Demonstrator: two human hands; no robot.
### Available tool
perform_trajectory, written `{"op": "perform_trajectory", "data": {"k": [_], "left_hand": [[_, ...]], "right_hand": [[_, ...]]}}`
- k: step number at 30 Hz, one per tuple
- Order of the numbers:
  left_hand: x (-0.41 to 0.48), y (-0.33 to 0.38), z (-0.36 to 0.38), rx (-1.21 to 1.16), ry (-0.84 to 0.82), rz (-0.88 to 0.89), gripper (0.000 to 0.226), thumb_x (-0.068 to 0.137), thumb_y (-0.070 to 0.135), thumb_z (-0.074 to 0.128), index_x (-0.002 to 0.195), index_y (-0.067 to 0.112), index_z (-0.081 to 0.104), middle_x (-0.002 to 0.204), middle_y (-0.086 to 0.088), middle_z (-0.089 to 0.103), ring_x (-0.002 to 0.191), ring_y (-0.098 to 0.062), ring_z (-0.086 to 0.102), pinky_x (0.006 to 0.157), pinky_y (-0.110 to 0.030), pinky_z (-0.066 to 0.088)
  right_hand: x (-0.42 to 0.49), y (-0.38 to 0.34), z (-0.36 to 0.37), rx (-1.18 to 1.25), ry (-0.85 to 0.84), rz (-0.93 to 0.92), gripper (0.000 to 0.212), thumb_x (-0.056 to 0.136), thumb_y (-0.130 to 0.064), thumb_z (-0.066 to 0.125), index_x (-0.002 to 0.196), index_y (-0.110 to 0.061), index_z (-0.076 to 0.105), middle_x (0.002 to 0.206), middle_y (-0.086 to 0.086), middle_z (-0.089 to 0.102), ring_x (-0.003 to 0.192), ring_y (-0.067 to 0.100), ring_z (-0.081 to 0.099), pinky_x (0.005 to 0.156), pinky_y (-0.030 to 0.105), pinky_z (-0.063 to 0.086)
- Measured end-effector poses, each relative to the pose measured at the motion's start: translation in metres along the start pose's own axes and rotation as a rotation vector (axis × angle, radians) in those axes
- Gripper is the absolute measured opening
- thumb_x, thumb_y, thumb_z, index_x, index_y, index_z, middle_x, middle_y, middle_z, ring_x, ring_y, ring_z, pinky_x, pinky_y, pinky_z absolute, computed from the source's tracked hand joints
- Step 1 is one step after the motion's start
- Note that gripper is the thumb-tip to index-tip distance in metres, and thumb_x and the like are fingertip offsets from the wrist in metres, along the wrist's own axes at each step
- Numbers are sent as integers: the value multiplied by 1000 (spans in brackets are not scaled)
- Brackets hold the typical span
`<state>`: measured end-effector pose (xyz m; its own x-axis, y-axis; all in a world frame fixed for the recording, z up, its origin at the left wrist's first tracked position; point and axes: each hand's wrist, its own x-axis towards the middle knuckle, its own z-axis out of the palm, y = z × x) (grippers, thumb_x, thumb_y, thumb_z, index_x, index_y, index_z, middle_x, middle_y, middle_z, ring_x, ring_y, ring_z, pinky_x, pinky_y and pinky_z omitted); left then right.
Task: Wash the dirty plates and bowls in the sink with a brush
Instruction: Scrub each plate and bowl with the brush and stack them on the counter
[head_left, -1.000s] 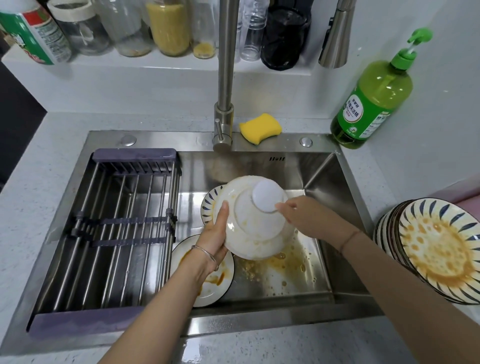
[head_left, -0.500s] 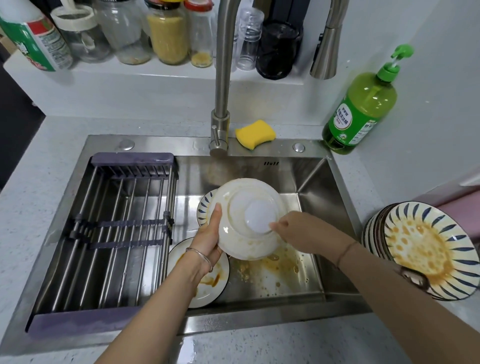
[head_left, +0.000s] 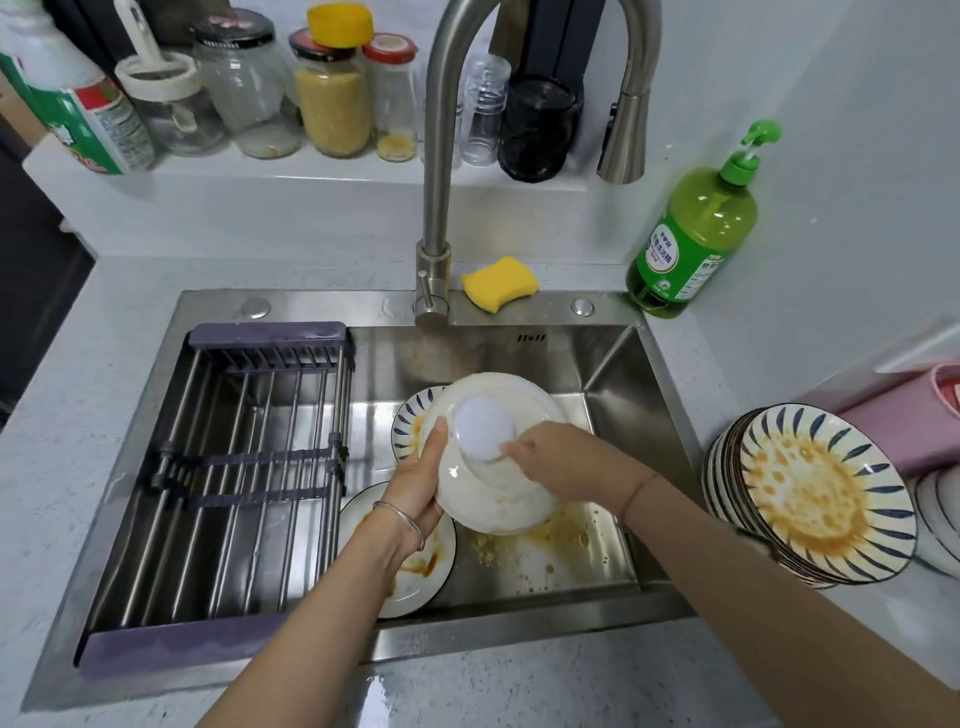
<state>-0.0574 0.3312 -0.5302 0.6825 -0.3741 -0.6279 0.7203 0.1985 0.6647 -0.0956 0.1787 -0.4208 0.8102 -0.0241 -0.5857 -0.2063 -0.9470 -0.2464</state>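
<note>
My left hand (head_left: 415, 491) grips the left rim of a white plate (head_left: 493, 499), held tilted over the steel sink (head_left: 613, 374). My right hand (head_left: 561, 460) holds a round white brush head (head_left: 480, 428) pressed against the plate's upper face. Yellow-brown smears show on the plate. Behind it a blue-striped dish (head_left: 408, 423) leans in the sink. A white plate with brown sauce (head_left: 415, 566) lies on the sink floor under my left wrist.
A purple-ended drying rack (head_left: 234, 467) fills the sink's left half. Greasy residue (head_left: 540, 540) spots the sink floor. A stack of dirty striped plates (head_left: 810, 493) sits on the right counter. Yellow sponge (head_left: 500, 283), green soap bottle (head_left: 696, 234) and tall faucet (head_left: 441, 156) stand behind.
The brush has slid from the plate's middle toward its upper left, and my right hand followed. The camera tilted up, showing more of the shelf jars.
</note>
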Motion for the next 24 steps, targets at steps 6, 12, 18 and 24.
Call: {"op": "perform_trajectory", "data": {"k": [6, 12, 18, 24], "left_hand": [[-4, 7, -1, -4, 12, 21, 42, 90, 54, 51, 114, 22, 65, 113, -11, 71, 107, -29, 66, 91, -46, 53], [-8, 7, 2, 31, -8, 11, 43, 90, 54, 52, 110, 18, 67, 107, -12, 73, 101, -29, 68, 90, -45, 55], [-10, 7, 1, 17, 9, 11, 41, 88, 57, 52, 111, 26, 66, 111, -10, 72, 107, -31, 66, 96, -52, 50], [-16, 4, 9, 33, -1, -15, 56, 79, 59, 57, 114, 17, 67, 107, -11, 73, 100, -29, 69, 86, -45, 56]], "right_hand": [[-6, 21, -18, -142, 90, 19, 41, 101, -10, 29, 143, -9, 34, 125, 16, 51, 113, 27, 53, 88, 33, 44], [-11, 2, 2, -94, 104, -56, 45, 101, -9, 30, 146, -10, 30, 124, 18, 50, 111, 30, 53, 84, 33, 44], [-23, 25, -12, -158, 111, 21, 46, 100, -6, 30, 146, -10, 29, 130, 16, 50, 117, 27, 52, 89, 31, 43], [-34, 0, 11, -191, 30, -63, 38, 102, -12, 31, 139, -7, 40, 113, 13, 55, 108, 29, 53, 81, 32, 41]]}}
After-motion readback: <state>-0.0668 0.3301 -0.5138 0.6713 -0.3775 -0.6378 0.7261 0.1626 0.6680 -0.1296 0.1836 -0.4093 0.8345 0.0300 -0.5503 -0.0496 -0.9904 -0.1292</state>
